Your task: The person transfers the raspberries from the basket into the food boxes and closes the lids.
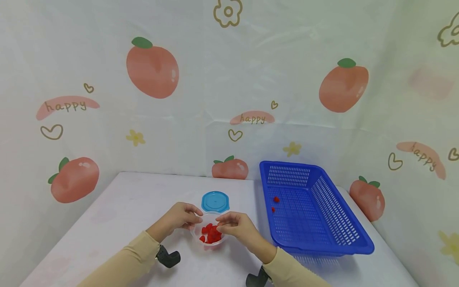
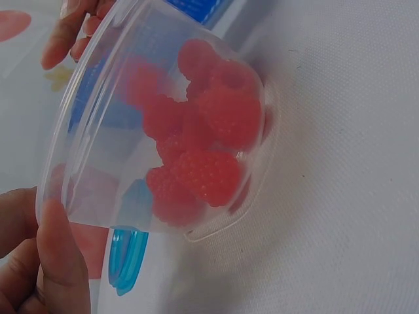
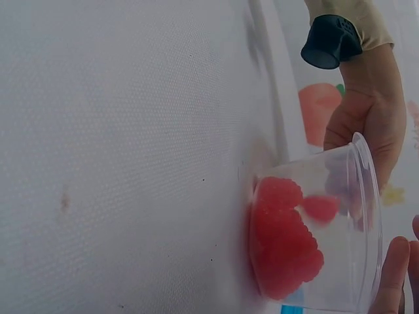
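Observation:
A clear round plastic tub (image 1: 195,238) stands on the white table with several red raspberries (image 1: 212,234) inside. At its left rim, my left hand (image 1: 179,217) pinches the edge; the thumb (image 2: 62,258) lies against the outside of the rim in the left wrist view. My right hand (image 1: 238,228) is at the opposite rim, its fingertips reaching over the tub's mouth. No raspberry shows between those fingers. In the right wrist view, a right fingertip (image 3: 395,265) is right at the rim. Just behind the tub lies a blue lid (image 1: 215,201).
To the right stands a large blue plastic basket (image 1: 315,249) with slotted walls, holding two small red raspberries (image 1: 276,199) near its left side. A white cloth backdrop (image 1: 201,79) printed with fruit and hearts hangs behind the table (image 1: 143,191).

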